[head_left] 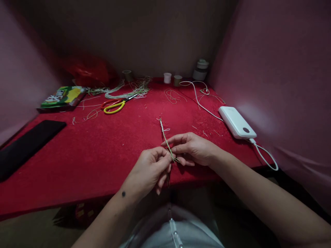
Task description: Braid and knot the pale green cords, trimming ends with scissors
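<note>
A thin pale-green and white braided cord [162,128] runs from a small pin-like point on the red cloth toward me, with a little loop sticking out at its side. My left hand [154,166] pinches the loose strands at its near end between thumb and forefinger. From the right, my right hand [192,148] meets it, thumb and forefinger closed around the same strands, the other fingers curled below. Loose thread ends hang under my left hand past the table's front edge. Exactly how the strands cross between the fingertips is too small to make out.
Scissors [113,106] with red and yellow handles lie back left beside a heap of threads [129,90]. Farther left are a green packet [63,96] and a black case [28,146]. Thread spools [167,78] stand behind; a white power bank [237,122] with cable lies right.
</note>
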